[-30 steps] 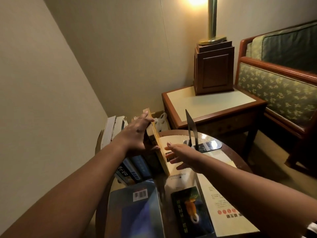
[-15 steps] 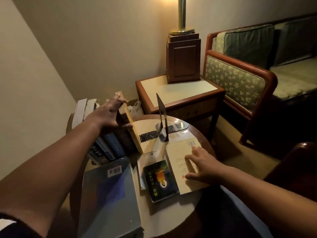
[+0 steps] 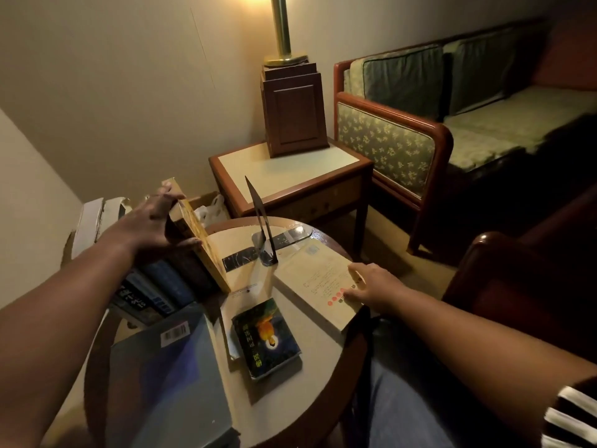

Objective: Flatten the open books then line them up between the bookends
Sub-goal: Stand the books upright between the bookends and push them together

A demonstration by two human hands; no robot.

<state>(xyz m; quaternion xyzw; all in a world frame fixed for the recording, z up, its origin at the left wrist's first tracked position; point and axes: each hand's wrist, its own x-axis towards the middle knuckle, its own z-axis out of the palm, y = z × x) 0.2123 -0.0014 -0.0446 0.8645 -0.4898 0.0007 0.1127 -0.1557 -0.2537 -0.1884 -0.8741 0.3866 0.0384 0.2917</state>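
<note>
Hands well apart — left hand (image 3: pixel 151 221) clamped over the leaning yellow book (image 3: pixel 200 244) ending the row (image 3: pixel 168 282), right hand (image 3: pixel 374 286) fingers flat on the cream book (image 3: pixel 313 279), apparently ungripped, lying on the table (image 3: pixel 323 363) just right of the bookend (image 3: pixel 258 227), long axis running toward it.

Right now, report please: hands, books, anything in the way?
Left hand grips leaning yellow book. Right hand rests on flat cream book. Black bookend stands between them.
</note>
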